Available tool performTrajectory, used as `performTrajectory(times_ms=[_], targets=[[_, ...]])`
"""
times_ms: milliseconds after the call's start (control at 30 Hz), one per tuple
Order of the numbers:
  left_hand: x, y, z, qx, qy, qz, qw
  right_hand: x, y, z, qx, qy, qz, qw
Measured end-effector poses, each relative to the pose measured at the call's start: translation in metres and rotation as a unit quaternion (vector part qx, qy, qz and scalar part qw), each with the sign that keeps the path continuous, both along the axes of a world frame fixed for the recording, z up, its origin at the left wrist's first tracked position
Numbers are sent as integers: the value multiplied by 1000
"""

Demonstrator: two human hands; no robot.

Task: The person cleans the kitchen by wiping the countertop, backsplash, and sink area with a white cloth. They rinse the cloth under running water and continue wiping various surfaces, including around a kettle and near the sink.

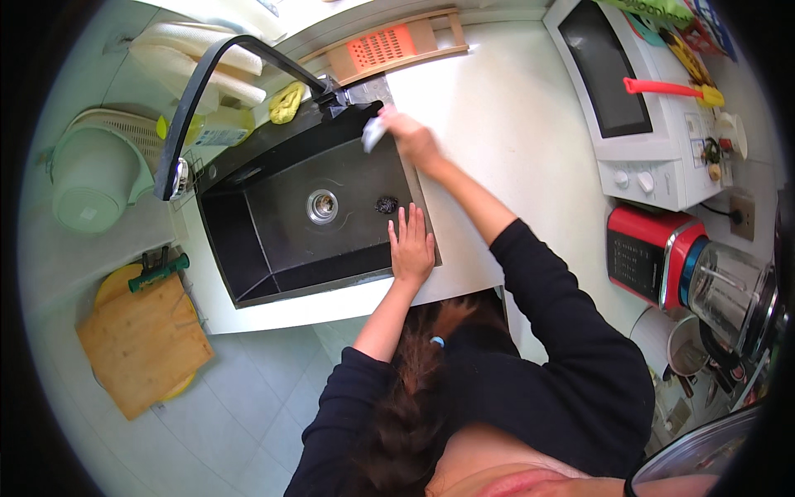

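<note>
My right hand [415,141] is shut on a white wad [373,133] over the far right corner of the sink. Motion blurs the wad, so I cannot tell whether it is paper or cloth. Flat at the near right rim of the black sink [286,186] lies my left hand [412,248], its fingers spread and holding nothing. Just beyond those fingertips a dark metal scouring ball [386,204] rests on the basin floor. The drain [322,206] has a steel strainer with some bits in it.
A tall black faucet [205,81] arches over the left side. Behind the sink are a yellow cloth [287,103], a detergent bottle [220,127] and a wooden grater [382,48]. A microwave [633,99] and red blender [658,258] stand right; a cutting board [146,345] is left.
</note>
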State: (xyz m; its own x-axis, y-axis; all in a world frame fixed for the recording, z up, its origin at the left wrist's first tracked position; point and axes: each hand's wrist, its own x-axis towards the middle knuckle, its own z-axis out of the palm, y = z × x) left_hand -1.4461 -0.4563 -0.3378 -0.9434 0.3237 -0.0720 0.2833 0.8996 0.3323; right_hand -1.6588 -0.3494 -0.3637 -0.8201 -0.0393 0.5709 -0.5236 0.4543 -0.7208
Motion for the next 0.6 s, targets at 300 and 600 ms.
performTrajectory(times_ms=[300, 600], targets=[[3, 1, 2, 33, -2, 5, 999, -56, 0, -18, 276, -45, -139, 950], [-2, -2, 4, 31, 10, -9, 999, -47, -26, -10, 173, -49, 115, 977]])
